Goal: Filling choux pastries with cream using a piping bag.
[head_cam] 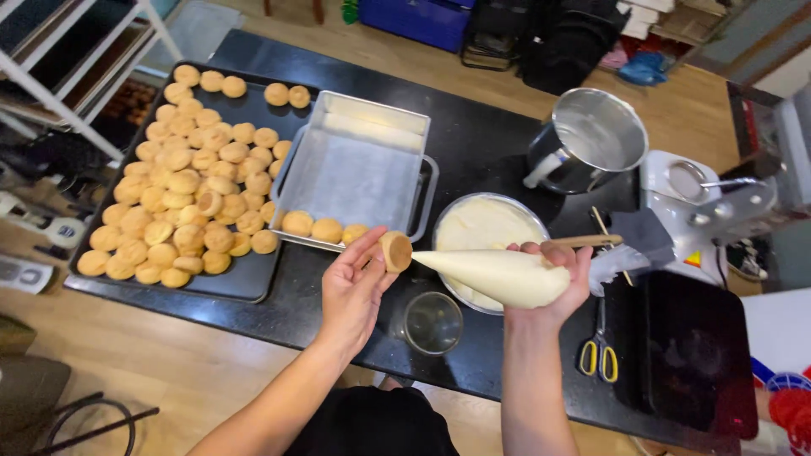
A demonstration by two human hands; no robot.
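— Puff [395,251] position? Pinched in the left hand [353,291] fingertips, above the table's near edge.

— And the piping bag [498,275]?

— Right hand [553,283] fingers wrap its fat end; its long axis runs sideways, tip touching the puff's right side.

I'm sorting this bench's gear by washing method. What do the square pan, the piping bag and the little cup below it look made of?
Square pan: bare metal, likely aluminium; dull grey matte sheen, folded rim.
Piping bag, in the right hand: thin translucent plastic, apparently; cream shows through its smooth skin.
Little cup: clear glass or hard plastic; the dark counter shows through it.
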